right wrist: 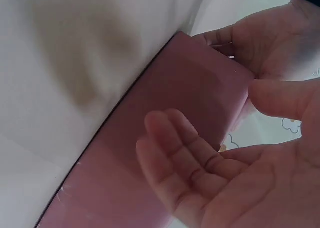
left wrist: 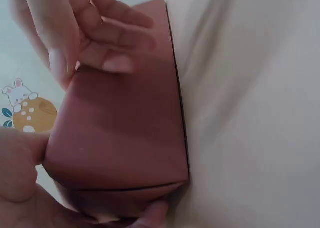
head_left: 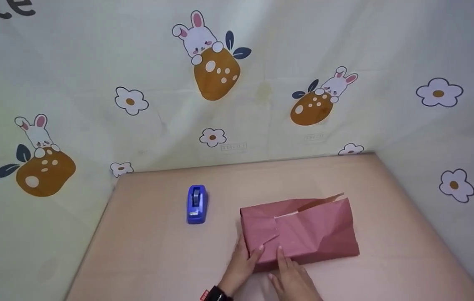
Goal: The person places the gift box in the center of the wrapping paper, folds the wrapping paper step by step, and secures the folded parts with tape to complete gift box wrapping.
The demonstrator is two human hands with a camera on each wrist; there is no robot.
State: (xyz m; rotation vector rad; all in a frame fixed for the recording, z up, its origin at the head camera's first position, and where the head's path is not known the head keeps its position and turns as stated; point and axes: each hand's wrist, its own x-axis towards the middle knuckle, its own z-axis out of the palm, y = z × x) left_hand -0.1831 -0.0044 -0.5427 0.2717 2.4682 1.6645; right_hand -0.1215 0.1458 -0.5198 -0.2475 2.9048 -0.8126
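Observation:
A box wrapped in dusty-red paper [head_left: 303, 234] lies on the table, its top paper flaps overlapping and a gap standing up toward the far right. At its left end, my left hand [head_left: 239, 261] grips the box, thumb on the top edge and fingers round the end face. In the left wrist view, those fingers [left wrist: 155, 214] reach the folded end. My right hand [head_left: 293, 278] is at the near long side, its index finger touching the paper near the top edge. The other right fingers [right wrist: 167, 153] are loosely bent in front of that side, holding nothing.
A blue tape dispenser [head_left: 196, 205] stands on the table [head_left: 149, 234], left of the box and farther back. Behind the table and along its sides hangs a pale cloth [head_left: 270, 54] printed with rabbits and flowers. A dark band [head_left: 216, 294] is on the left wrist.

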